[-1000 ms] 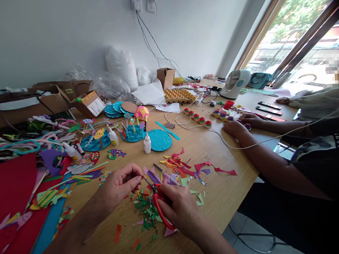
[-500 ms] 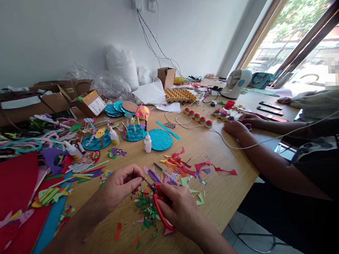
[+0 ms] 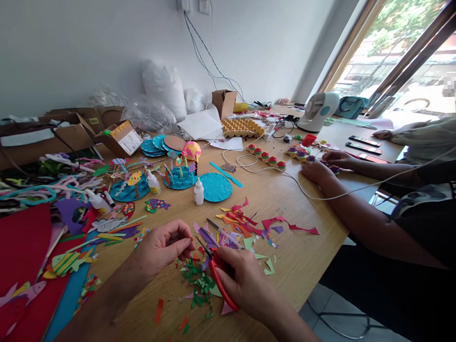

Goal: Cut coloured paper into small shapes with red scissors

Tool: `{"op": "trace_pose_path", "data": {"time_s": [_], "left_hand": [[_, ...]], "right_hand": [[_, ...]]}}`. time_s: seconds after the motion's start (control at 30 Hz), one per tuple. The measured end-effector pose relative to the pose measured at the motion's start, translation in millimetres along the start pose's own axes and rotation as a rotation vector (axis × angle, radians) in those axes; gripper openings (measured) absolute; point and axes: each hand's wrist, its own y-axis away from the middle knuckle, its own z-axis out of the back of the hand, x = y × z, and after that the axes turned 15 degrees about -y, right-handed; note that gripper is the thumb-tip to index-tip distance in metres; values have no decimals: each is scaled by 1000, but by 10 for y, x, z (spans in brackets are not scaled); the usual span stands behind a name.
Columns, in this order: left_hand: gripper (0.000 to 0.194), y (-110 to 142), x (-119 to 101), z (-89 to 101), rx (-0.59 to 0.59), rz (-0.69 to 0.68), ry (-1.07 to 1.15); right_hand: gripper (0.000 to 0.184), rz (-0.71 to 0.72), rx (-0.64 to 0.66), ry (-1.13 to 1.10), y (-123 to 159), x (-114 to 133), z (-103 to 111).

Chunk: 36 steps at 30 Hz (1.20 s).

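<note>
My right hand (image 3: 241, 278) grips red-handled scissors (image 3: 221, 286) by the loops, their blades pointing up and left. Just left of the blade tips, my left hand (image 3: 167, 248) is pinched closed. A tiny reddish edge shows at its fingertips; the rest of what it pinches is hidden. Beneath the scissors lie green paper scraps (image 3: 200, 284). Beyond them are red and yellow paper scraps (image 3: 237, 220) and a pen (image 3: 222, 233).
Behind my hands stand a glue bottle (image 3: 198, 193), a blue disc (image 3: 215, 187) and decorated blue bases (image 3: 179, 178). Paper fish (image 3: 68, 264) and red sheets (image 3: 19, 248) lie left. At right, a co-worker's hands (image 3: 318, 173) rest near painted egg-carton cups (image 3: 272, 160); a white cable (image 3: 288, 176) crosses the table.
The scissors have drawn slightly right, away from my left fingertips, and their blades have parted a little. My left hand stays nearly in place, still pinched.
</note>
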Motion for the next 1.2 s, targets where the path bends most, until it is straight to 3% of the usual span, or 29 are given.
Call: {"op": "trace_pose_path", "data": {"time_s": [0.2,0.37,0.57,0.77,0.9,1.03,1.2], "left_hand": [[11,-29,25,8,-3,1,-8],[11,-32,13,4,11,12,-44],[10,-39,41,14,17,-18,-97],[10,-36,64,33,-73,-92,-95],[9,-47,98,10,9,-55,-112],[10,-72,137,-17,63,-61,-157],[11,-88,131,-15,45,-107,-275]], "right_hand": [[26,-211,210,-378,-15,1,112],[27,-330,189,-565,-1,-91,89],[36,-305,224,-650,-38,-103,94],[42,-371,307,-842,-36,-126,102],[42,-251,216,-958,-64,-81,97],[33,-108,-48,-795,-187,37,74],[12,54,-161,-273,-346,151,-3]]}}
